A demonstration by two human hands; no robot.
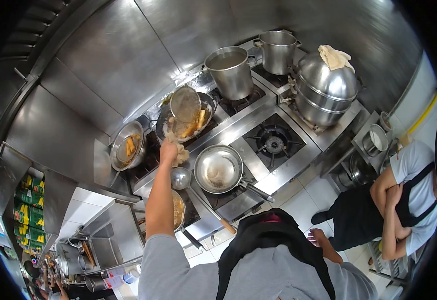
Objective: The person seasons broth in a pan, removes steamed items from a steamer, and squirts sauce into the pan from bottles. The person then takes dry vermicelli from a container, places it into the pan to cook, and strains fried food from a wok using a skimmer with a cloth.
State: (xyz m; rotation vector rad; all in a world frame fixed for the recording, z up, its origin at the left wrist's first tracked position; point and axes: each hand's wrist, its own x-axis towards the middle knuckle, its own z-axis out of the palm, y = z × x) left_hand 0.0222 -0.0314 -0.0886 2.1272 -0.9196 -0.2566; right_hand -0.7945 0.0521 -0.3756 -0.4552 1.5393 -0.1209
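Note:
My left hand is stretched forward and closed around a beige cloth at the near side of a wok. A round mesh strainer is tilted over this wok, in line with that hand; its handle is hidden by the hand and cloth. Golden fried pieces lie in the wok below the strainer. My right hand hangs low by my side, away from the stove, fingers loosely apart with nothing visible in them.
Left of the wok, a metal bowl holds more fried pieces. A frying pan, a ladle and another pan sit nearer me. Tall pots and a domed steamer stand behind. A person stands at right, arms crossed.

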